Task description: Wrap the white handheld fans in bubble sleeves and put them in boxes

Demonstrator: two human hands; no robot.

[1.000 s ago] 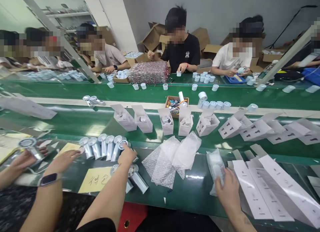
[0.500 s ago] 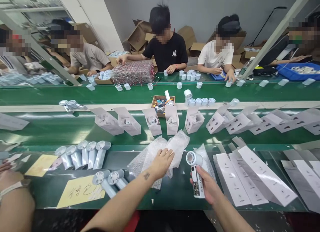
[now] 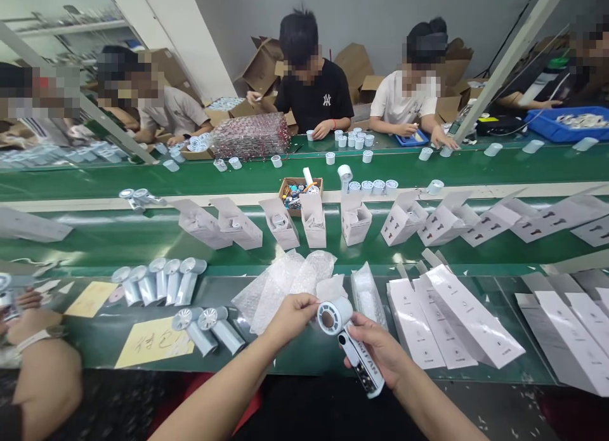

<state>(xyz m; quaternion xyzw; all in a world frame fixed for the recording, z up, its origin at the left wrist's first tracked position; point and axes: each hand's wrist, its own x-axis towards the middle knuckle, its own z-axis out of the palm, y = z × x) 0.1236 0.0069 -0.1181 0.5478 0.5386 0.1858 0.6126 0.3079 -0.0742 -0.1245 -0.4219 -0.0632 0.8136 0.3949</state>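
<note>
My right hand (image 3: 380,352) is closed around the handle of a light-blue handheld fan (image 3: 364,362), whose round head tilts up to the left. My left hand (image 3: 295,317) is closed in a pinch at the edge of a bubble-wrap bag (image 3: 332,287), right beside the fan head; the fan partly hides this bag. More bubble-wrap bags (image 3: 280,285) lie flat behind my left hand. Behind my right hand lies a filled-looking bubble-wrap sleeve (image 3: 367,295). To the left, two fans (image 3: 223,330) rest on the bench near a handwritten yellow paper (image 3: 147,342).
Several more fans (image 3: 159,279) lie at the left. White cartons (image 3: 457,320) lie at the right, and open white boxes (image 3: 356,224) line the green belt. A co-worker's arm (image 3: 45,365) is at the far left. Other people sit across the belt.
My right hand has brought the fan left and nearer, tilting it. My left hand has drawn back from lying over the bags to a pinch beside the fan head.
</note>
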